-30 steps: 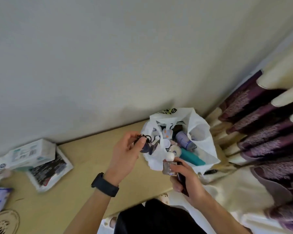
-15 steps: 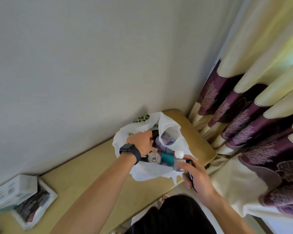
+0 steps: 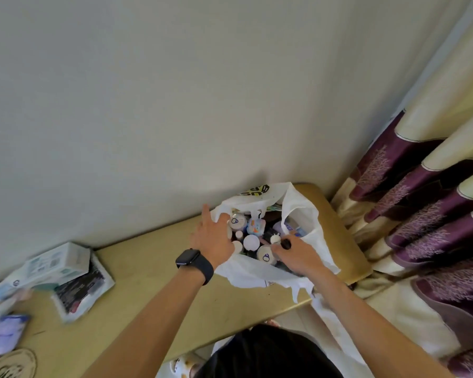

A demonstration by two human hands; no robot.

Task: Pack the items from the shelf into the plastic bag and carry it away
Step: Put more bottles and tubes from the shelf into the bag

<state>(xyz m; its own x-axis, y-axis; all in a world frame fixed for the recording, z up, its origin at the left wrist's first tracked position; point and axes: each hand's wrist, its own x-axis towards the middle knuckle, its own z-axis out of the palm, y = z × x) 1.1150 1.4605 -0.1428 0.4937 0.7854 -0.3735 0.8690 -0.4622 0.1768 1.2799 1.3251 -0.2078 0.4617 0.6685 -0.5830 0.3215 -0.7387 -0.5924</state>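
Note:
A white plastic bag (image 3: 260, 274) stands open at the right end of the wooden shelf (image 3: 148, 268), against the wall. It holds several small bottles and jars (image 3: 251, 241). My left hand (image 3: 212, 238), with a black watch on the wrist, rests on the bag's left rim with its fingers stretched out. My right hand (image 3: 298, 255) reaches into the bag's mouth from the front right. It grips a small white-capped bottle (image 3: 275, 237) together with a dark item (image 3: 286, 244); its fingers hide most of both.
Boxes (image 3: 58, 264) and a flat packet (image 3: 79, 290) lie at the shelf's left end, with a blue packet (image 3: 6, 334) nearer the edge. A purple and cream curtain (image 3: 421, 219) hangs just right of the bag. The wall runs right behind the shelf.
My left hand has come out of the bag and now lies on its left rim. My right hand has carried the small bottle from the bag's front edge into its mouth.

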